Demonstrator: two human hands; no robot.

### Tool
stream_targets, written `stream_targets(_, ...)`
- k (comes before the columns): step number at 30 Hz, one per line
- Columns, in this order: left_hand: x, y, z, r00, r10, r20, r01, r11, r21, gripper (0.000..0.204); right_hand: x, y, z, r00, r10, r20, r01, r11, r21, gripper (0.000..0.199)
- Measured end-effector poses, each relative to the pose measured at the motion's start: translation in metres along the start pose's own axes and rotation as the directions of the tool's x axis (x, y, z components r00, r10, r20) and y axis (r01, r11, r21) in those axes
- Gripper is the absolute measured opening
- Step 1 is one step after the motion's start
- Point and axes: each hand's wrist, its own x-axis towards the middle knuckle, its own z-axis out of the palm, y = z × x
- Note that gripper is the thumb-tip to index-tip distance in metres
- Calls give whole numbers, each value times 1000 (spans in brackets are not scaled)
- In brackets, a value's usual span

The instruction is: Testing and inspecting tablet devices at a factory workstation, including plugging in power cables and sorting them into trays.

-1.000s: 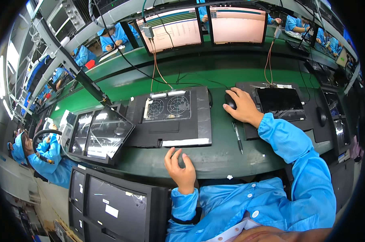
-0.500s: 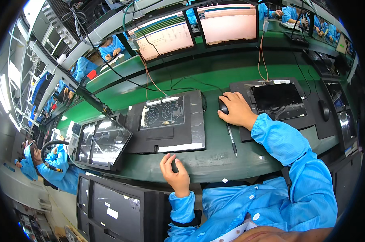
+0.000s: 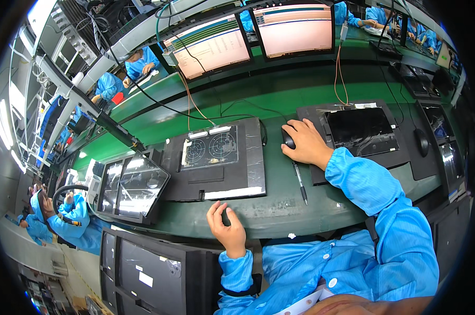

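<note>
My right hand [image 3: 308,143] lies over a black computer mouse [image 3: 288,139] with its fingers wrapped on it. Just below it, a pen [image 3: 300,184] rests on the green bench. At the bench's front edge, my left hand [image 3: 227,229] holds nothing; its fingers are loosely curled, thumb apart from them. Beyond it is a black fixture pad [image 3: 208,176] bearing a clear-edged panel [image 3: 209,148] that displays two round target patterns. To the right of the mouse, a dark display panel [image 3: 359,131] lies on a second black pad [image 3: 313,111].
Two lit monitors [image 3: 208,46] [image 3: 295,29] stand at the back. Left are a tilted glossy panel in a black tray [image 3: 137,186] and stacked black trays [image 3: 148,273]. A second mouse [image 3: 421,142] sits right. Cables cross the bench; co-workers in blue [image 3: 72,215] are at left and behind.
My hands keep the same pose, the right one still on the mouse. The view has shifted very slightly. At far left, a co-worker's arm has moved.
</note>
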Motion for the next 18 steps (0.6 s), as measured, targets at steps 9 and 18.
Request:
stream_targets(9, 0, 2, -1, 1000, -7, 10, 7, 1000, 9, 16, -2, -1, 0, 1000, -1, -17, 1, 1000, -9, 63)
stream_targets(18, -1, 3, -3, 1000, -12, 21, 11, 1000, 7, 15, -3, -2, 0, 999, -30, -21, 30, 999, -18, 65)
